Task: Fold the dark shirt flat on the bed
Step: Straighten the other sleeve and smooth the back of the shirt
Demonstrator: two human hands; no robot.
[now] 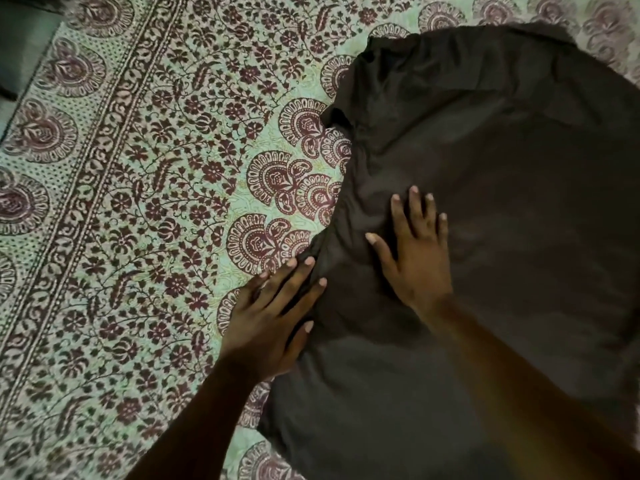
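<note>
- Two hands lie flat: the right hand [415, 258] rests on the dark shirt [502, 161] near its left edge, fingers straight and spread apart; the left hand [273, 327] lies just left of it, fingers straight and close together, tips touching the bunched edge where the cloth meets the printed bedspread [138, 202]
- The shirt lies spread over the right side of the bed, from the far right to the near edge of view; neither hand grips it
- The step looks like smoothing the left side before a fold: keep the right palm pressing as an anchor and sweep the left hand along the rumpled edge, so the creases between the hands go flat instead of being folded in
- Straighten that edge first, or the fold will likely come out crooked
- The cloth is too dark to tell collar, sleeves or buttons; a small flap [337, 116] juts from its far left edge, sleeve or collar I cannot say
- Its right and near parts run out of view, and the right forearm [519, 375] covers some
- A grey shape [24, 46] in the far left corner is too blurred to name
</note>
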